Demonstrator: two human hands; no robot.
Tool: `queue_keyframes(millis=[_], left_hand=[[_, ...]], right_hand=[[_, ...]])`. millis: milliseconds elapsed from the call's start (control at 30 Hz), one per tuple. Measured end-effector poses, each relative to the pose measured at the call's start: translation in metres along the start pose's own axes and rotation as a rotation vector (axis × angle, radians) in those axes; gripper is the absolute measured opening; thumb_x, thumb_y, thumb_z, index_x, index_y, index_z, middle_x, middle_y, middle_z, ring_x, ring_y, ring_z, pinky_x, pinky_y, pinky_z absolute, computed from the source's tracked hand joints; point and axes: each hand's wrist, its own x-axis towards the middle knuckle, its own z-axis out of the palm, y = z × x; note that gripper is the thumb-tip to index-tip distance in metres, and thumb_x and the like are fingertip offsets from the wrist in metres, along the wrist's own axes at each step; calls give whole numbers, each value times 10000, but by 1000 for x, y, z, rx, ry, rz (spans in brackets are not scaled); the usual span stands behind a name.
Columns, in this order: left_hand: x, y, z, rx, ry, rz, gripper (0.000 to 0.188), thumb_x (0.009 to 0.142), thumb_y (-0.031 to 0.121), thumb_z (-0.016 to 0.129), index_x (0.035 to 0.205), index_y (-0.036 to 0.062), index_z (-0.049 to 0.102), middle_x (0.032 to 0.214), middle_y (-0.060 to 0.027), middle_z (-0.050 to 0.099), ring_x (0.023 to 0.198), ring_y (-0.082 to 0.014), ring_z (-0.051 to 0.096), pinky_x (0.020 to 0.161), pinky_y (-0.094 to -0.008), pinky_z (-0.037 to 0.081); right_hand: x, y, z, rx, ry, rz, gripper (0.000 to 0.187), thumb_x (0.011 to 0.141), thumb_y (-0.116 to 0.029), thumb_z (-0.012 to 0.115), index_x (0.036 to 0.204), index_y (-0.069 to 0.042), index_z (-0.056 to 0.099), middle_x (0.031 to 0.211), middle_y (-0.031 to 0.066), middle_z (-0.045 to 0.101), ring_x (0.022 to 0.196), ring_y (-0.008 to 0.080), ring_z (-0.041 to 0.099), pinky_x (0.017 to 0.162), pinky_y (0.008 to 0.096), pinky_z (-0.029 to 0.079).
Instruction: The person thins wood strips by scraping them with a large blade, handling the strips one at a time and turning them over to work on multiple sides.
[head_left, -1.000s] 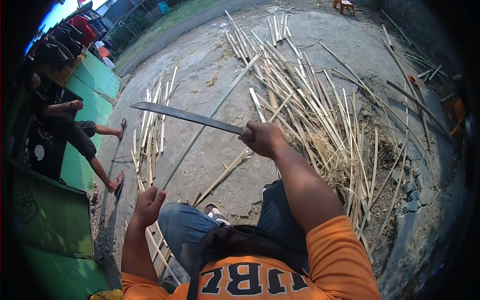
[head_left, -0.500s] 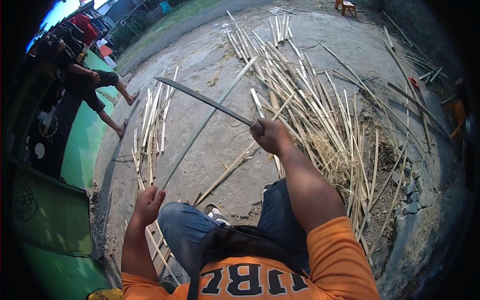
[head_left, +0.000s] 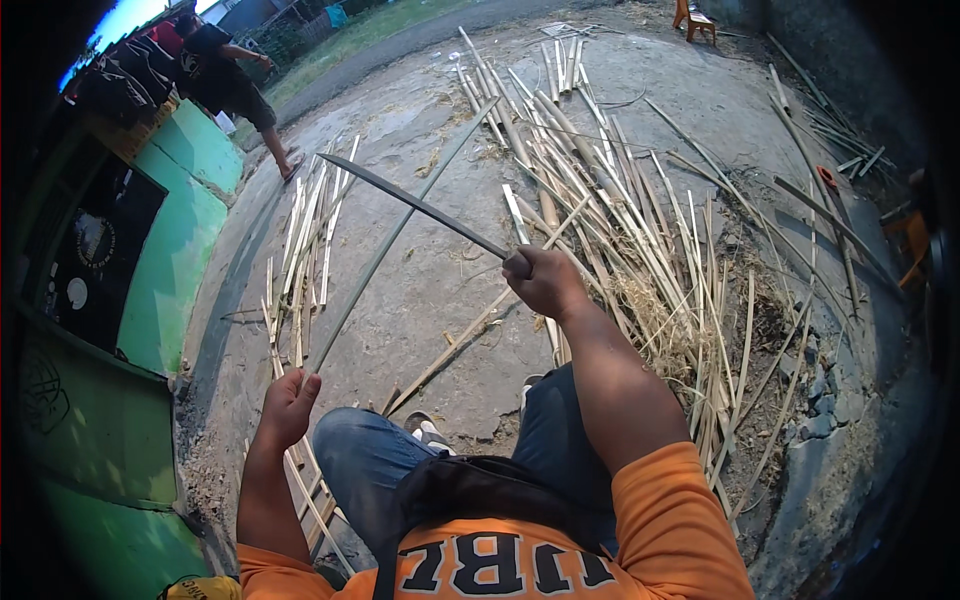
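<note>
My right hand (head_left: 550, 284) is closed round the handle of a machete (head_left: 420, 205), whose long dark blade points up and to the left. In my left hand (head_left: 289, 408) is the near end of a long greenish bamboo strip (head_left: 365, 280), which slants away up and to the right. Blade and strip cross in the picture near the strip's upper half; whether they touch, I cannot tell. Below my hands are my bent knees in jeans, with a dark bag (head_left: 480, 495) across my lap.
A big pile of split bamboo (head_left: 610, 190) with shavings (head_left: 650, 300) spreads ahead and right. A smaller row of strips (head_left: 310, 235) lies to the left, beside a green wall (head_left: 175, 265). A person (head_left: 235, 80) is on foot at the far left. An orange stool (head_left: 694, 20) stands far right.
The person at the left, seated before, is now up on their feet and farther off. The bamboo strip's far end has swung slightly left; my hands have barely moved.
</note>
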Motion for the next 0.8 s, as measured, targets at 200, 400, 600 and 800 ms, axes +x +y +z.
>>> queue_keyframes(millis=[200,400,600,800], left_hand=[[10,21,15,-9,43,-1,457,1081,427,627,819,64,535,669,50,423,644,-80,362,565,-314,325],[2,52,48,203,175,106,446,1067,386,652,838,12,572,593,-57,455,573,-145,412,535,-378,350],[6,42,47,165,173,174,459,1074,393,639,836,7,572,583,-56,470,563,-145,431,522,-380,353],[-7,57,39,283,159,165,470,1067,385,645,817,-2,553,592,-105,486,556,-174,447,533,-393,370]], right_hand=[[-5,-14,24,-91,-93,-288,184,939,-285,706,936,-105,672,835,194,696,822,437,689,710,501,548],[3,-14,31,-269,-130,-272,170,954,-325,673,938,-156,674,843,134,729,810,388,726,697,511,573],[-7,-31,37,-187,-67,-357,202,976,-330,647,903,-145,682,811,144,723,781,393,723,687,516,573],[5,-13,32,-174,29,-199,206,966,-348,655,918,-151,691,827,163,727,786,406,719,687,533,571]])
